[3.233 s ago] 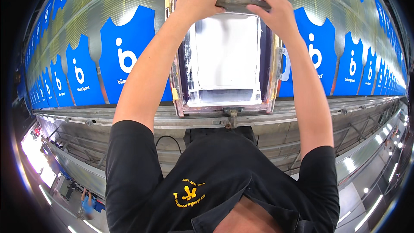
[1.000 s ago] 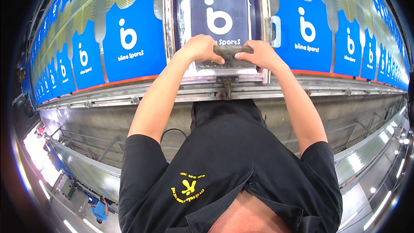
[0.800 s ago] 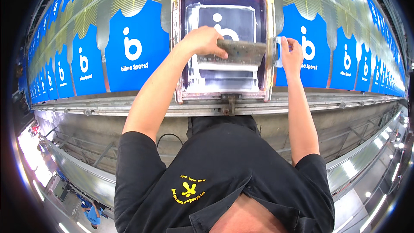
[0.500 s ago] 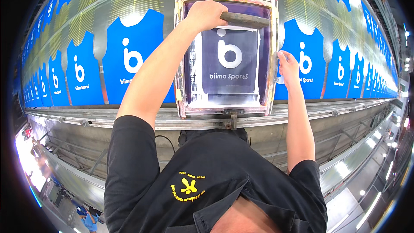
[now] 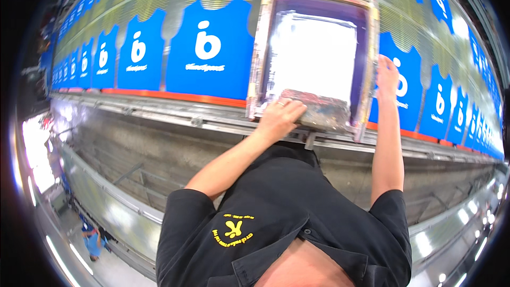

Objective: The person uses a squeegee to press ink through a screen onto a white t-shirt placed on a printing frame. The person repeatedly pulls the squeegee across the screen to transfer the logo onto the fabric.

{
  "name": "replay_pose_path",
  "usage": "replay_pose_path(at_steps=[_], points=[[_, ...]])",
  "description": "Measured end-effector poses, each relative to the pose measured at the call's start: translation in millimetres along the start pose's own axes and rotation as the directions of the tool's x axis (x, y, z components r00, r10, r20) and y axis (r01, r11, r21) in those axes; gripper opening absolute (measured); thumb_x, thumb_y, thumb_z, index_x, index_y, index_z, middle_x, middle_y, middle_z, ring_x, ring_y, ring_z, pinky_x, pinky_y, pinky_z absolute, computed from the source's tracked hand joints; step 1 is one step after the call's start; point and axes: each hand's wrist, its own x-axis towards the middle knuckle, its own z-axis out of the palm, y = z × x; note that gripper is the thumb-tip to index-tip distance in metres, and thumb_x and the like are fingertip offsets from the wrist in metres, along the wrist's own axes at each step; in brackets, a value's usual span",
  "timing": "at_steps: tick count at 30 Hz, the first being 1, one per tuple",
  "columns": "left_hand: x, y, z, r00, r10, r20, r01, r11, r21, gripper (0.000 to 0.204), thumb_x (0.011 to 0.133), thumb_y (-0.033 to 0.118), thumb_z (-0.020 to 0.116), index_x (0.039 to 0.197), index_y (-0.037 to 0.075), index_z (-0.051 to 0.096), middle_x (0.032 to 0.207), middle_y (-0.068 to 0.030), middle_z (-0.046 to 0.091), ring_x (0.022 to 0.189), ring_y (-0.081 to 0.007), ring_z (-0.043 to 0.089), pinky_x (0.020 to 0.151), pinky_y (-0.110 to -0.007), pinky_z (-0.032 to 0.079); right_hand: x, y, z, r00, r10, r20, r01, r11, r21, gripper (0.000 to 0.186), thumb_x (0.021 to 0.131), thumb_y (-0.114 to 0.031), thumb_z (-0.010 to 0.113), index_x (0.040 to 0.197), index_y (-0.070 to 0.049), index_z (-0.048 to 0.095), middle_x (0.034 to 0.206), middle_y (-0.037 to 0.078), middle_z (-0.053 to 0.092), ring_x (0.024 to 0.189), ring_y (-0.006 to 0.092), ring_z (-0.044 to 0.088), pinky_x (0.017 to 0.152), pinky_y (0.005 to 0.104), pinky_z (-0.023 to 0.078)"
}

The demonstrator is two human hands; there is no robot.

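A screen printing frame (image 5: 374, 37) with a tape-covered, paint-stained rim lies on the long table, over the row of blue fabric pieces. White ink (image 5: 313, 56) covers most of its mesh, with a dark purple band along the right and top. Inside the near end, a worn squeegee (image 5: 321, 110) lies crosswise. Closed around the left part of that squeegee is my left hand (image 5: 281, 118), a ring on one finger. My right hand (image 5: 388, 78) is closed at the frame's right edge; its fingertips are partly blurred.
Printed blue vest-shaped pieces (image 5: 210, 53) line the table on both sides, with another row at the far side. A metal rail (image 5: 196, 120) runs along the near edge. Beyond a lower gap stands another long table (image 5: 106, 180). A person in blue (image 5: 94, 242) is at the far lower left.
My left hand has drawn the squeegee from the far end to the near end. White ink now hides the design on the mesh. The view has shifted, and the frame appears farther right.
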Motion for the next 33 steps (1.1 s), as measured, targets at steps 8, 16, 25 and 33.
replay_pose_path(at_steps=[8,16,25,33], points=[[-44,-91,-91,0.992,-0.092,0.085,0.085,0.993,0.079,0.059,0.064,0.014,0.093,0.121,0.015,0.076,0.122,-0.0001,0.077,0.116,-0.0252,0.072,0.094,-0.042,0.055,-83,-11,137,0.983,-0.177,-0.051,0.179,0.983,0.042,0.031,0.107,-0.03,0.078,0.12,-0.001,0.077,0.089,-0.001,0.07,0.074,0.0054,0.056,0.064,0.0259,0.046],[-112,-244,-199,0.968,-0.142,0.208,0.104,0.978,0.18,0.048,0.071,0.016,0.09,0.118,0.015,0.079,0.116,-0.0014,0.08,0.106,-0.0253,0.074,0.091,-0.042,0.056,-176,-19,332,0.992,-0.125,-0.034,0.129,0.984,0.126,0.03,0.106,-0.024,0.075,0.127,-0.003,0.073,0.087,0.001,0.071,0.076,0.0082,0.06,0.068,0.0284,0.049],[8,-359,-254,0.953,-0.103,0.286,0.048,0.98,0.192,0.023,0.088,0.034,0.084,0.1,0.016,0.079,0.087,-0.0059,0.077,0.086,-0.0318,0.076,0.072,-0.049,0.058,-198,-53,373,0.999,0.031,-0.026,-0.035,0.984,-0.174,0.037,0.101,-0.033,0.079,0.128,-0.009,0.072,0.105,0.008,0.076,0.094,0.0182,0.07,0.087,0.0353,0.055],[147,-446,-251,0.935,-0.098,0.34,0.037,0.983,0.181,0.034,0.091,0.046,0.081,0.097,0.013,0.077,0.089,-0.0076,0.077,0.09,-0.0342,0.074,0.077,-0.049,0.056,-181,-27,378,0.998,0.012,-0.057,-0.024,0.979,-0.204,0.049,0.1,-0.039,0.081,0.132,-0.003,0.072,0.122,0.016,0.075,0.115,0.0254,0.069,0.099,0.0402,0.054]])
